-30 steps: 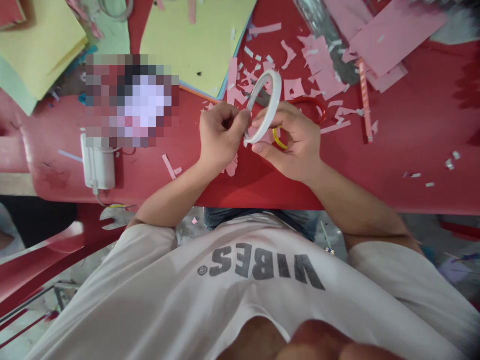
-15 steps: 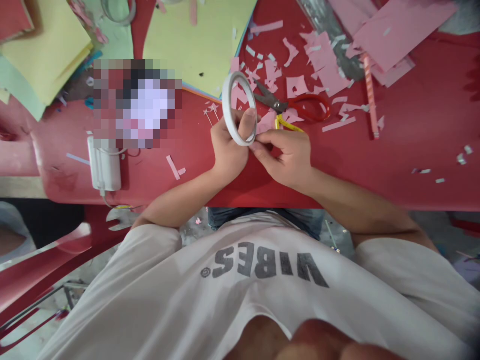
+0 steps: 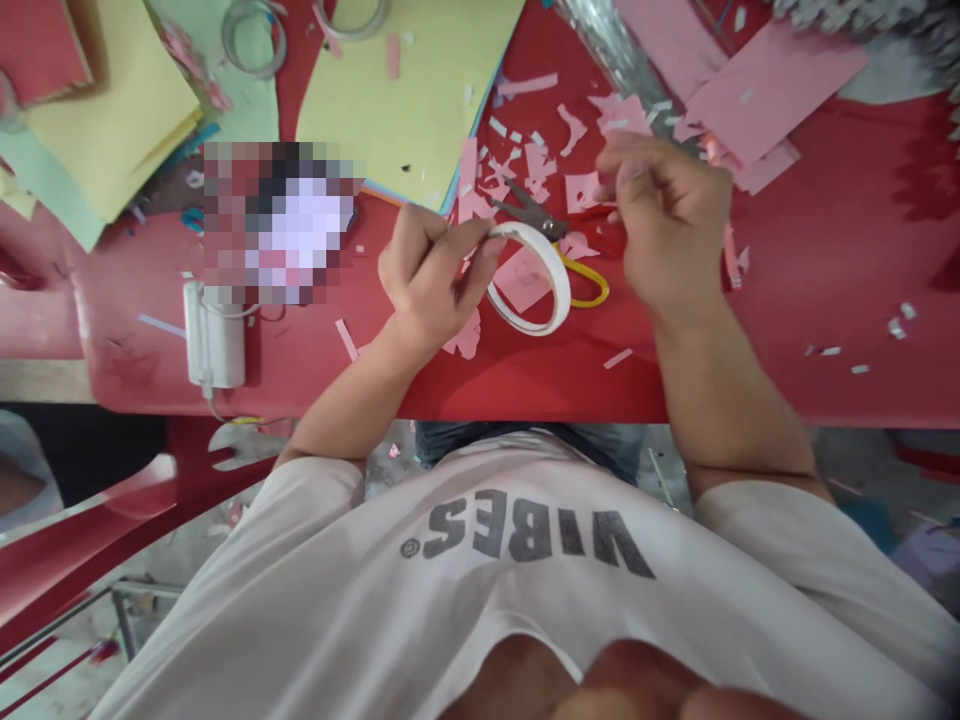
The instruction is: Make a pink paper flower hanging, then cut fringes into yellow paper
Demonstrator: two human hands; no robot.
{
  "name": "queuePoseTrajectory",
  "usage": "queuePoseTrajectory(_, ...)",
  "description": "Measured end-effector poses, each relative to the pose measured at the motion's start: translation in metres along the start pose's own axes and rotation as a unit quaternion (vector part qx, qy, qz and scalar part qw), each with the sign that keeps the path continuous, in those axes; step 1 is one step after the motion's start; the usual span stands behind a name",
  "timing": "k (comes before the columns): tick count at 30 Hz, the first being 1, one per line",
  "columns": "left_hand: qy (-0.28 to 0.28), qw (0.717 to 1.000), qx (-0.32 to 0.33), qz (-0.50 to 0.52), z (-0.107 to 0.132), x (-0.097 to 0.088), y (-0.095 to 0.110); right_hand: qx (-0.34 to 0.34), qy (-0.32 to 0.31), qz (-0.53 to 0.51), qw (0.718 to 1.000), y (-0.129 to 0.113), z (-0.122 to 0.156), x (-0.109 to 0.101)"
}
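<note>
My left hand [image 3: 431, 275] pinches the rim of a narrow white tape roll [image 3: 559, 295], which hangs tilted above the red table. My right hand [image 3: 667, 215] is raised to the right of the roll with its fingers curled together; what they hold, if anything, I cannot make out. Between the hands lie scissors [image 3: 551, 225] with grey blades and a red handle, partly hidden behind my right hand. A yellow handle loop [image 3: 600, 288] shows just right of the roll. Pink paper [image 3: 521, 280] is visible through the ring.
Pink paper scraps [image 3: 538, 165] litter the far side, with pink sheets [image 3: 780, 90] at right. Yellow sheets [image 3: 397, 110] lie ahead. At left are a blurred-out phone-like patch [image 3: 300, 235], a white power bank-like box [image 3: 216, 340] and another tape roll [image 3: 255, 40].
My right hand has left the tape roll and moved right and away from me, over the scissors' red handle. The roll has swung to the right side of my left hand.
</note>
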State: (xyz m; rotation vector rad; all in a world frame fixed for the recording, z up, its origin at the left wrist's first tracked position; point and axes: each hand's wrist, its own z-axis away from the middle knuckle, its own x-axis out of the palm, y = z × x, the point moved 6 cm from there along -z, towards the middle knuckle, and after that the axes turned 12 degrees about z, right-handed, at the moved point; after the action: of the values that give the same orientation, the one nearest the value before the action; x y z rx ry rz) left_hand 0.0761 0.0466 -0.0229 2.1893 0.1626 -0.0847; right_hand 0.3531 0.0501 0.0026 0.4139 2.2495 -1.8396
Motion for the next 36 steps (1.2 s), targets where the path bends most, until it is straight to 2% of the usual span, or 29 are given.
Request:
queuePoseTrajectory(2, -0.021, 1.000, 0.000, -0.007, 0.005, -0.002, -0.011, -0.030, 0.035, 0.009, 0.999, -0.021, 0.006, -0.004)
queuePoseTrajectory(3, -0.029, 1.000, 0.006, -0.009, 0.007, -0.003, -0.014, -0.052, 0.017, -0.010, 0.998, -0.034, 0.012, -0.001)
queuePoseTrajectory(5, -0.043, 0.999, 0.022, -0.014, 0.010, -0.002, -0.015, -0.073, -0.074, -0.042, 0.994, -0.056, 0.025, 0.014)
queuePoseTrajectory(8, -0.060, 0.998, 0.032, -0.015, 0.010, -0.001, -0.008, -0.066, -0.166, -0.062, 0.982, -0.069, 0.041, 0.028)
queuePoseTrajectory(12, -0.036, 0.999, 0.031, -0.013, 0.010, -0.002, -0.002, -0.065, -0.227, -0.088, 0.968, -0.071, 0.045, 0.031)
queuePoseTrajectory(16, -0.012, 0.999, 0.037, -0.007, 0.010, -0.003, -0.007, -0.078, -0.242, -0.113, 0.960, -0.074, 0.044, 0.030)
queuePoseTrajectory(18, -0.018, 0.998, 0.064, -0.009, 0.009, -0.001, -0.003, -0.081, -0.251, -0.116, 0.958, -0.075, 0.045, 0.031)
queuePoseTrajectory(21, -0.030, 0.990, 0.133, -0.034, 0.006, 0.005, 0.014, -0.105, -0.272, -0.153, 0.944, -0.076, 0.048, 0.035)
queuePoseTrajectory(23, -0.023, 0.986, 0.157, -0.048, 0.004, 0.007, 0.024, -0.127, -0.276, -0.183, 0.935, -0.077, 0.049, 0.037)
queuePoseTrajectory(25, -0.019, 0.989, 0.140, -0.050, 0.002, 0.010, 0.025, -0.140, -0.274, -0.194, 0.931, -0.075, 0.050, 0.039)
queuePoseTrajectory(29, -0.034, 0.996, 0.062, -0.047, 0.003, 0.013, 0.008, -0.146, -0.285, -0.189, 0.928, -0.075, 0.052, 0.043)
queuePoseTrajectory(33, -0.046, 0.997, 0.046, -0.040, 0.001, 0.012, 0.006, -0.141, -0.282, -0.197, 0.928, -0.076, 0.049, 0.038)
queuePoseTrajectory(36, -0.083, 0.995, 0.044, -0.027, 0.000, 0.016, 0.010, -0.163, -0.312, -0.183, 0.918, -0.074, 0.046, 0.038)
